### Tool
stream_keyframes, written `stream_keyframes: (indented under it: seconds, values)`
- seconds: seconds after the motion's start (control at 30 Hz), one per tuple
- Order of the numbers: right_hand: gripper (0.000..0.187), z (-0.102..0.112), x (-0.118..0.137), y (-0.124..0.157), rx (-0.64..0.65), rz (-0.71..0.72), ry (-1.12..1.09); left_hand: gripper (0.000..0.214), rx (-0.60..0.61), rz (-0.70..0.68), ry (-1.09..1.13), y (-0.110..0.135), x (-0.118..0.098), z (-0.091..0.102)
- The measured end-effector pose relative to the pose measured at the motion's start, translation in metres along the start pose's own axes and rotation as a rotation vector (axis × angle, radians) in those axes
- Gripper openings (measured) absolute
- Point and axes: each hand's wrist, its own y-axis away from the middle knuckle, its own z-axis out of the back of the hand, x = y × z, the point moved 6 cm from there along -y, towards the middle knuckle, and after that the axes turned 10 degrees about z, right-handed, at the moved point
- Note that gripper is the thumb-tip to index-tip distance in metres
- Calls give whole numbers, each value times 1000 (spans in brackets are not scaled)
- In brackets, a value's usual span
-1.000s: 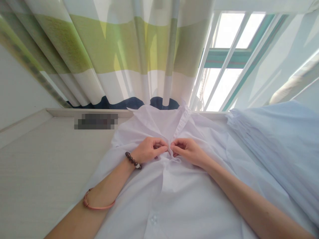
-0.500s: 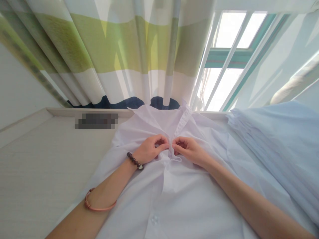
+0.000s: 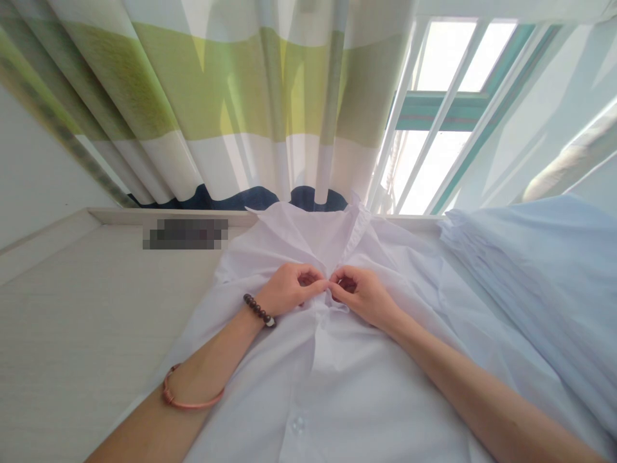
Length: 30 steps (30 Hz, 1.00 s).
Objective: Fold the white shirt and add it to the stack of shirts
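A white button-up shirt (image 3: 376,379) lies spread out in front of me, its collar toward the curtain and the neck opening apart in a V. My left hand (image 3: 294,286) pinches the front edge of the shirt between thumb and fingers. From the other side my right hand (image 3: 359,292) pinches the same placket, the fingertips of both hands touching. Whatever button or buttonhole lies between them is hidden by the fingers. Lower on the front a clear button (image 3: 297,423) shows. A beaded bracelet (image 3: 259,310) and a copper-coloured bangle (image 3: 190,405) are on my left arm.
At the right lies a stack of folded pale-blue cloth (image 3: 540,257). A blurred-out dark object (image 3: 186,234) rests on the pale wooden surface (image 3: 96,321) at the left. Behind hang a green-and-white curtain (image 3: 216,90) and a barred window (image 3: 448,109).
My right hand has moved slightly left, so its fingertips now meet those of my left hand. The shirt edge that stood up between them is now mostly covered.
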Motion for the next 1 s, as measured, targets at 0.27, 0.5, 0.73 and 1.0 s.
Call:
stream_keyframes:
  seconds: [0.27, 0.5, 0.73, 1.0]
  values:
    - [16, 0, 3, 0, -29, 76, 176, 27, -44, 18, -14, 2, 0, 2]
    - [11, -1, 5, 2, -54, 121, 147, 26, -86, 9, -8, 3, -2, 3]
    - [12, 1, 3, 0, -29, 48, 28, 27, -51, -12, 26, -2, 3, 4]
    - [22, -7, 14, 1, 111, 134, 315, 24, -36, -104, -19, -1, 0, 2]
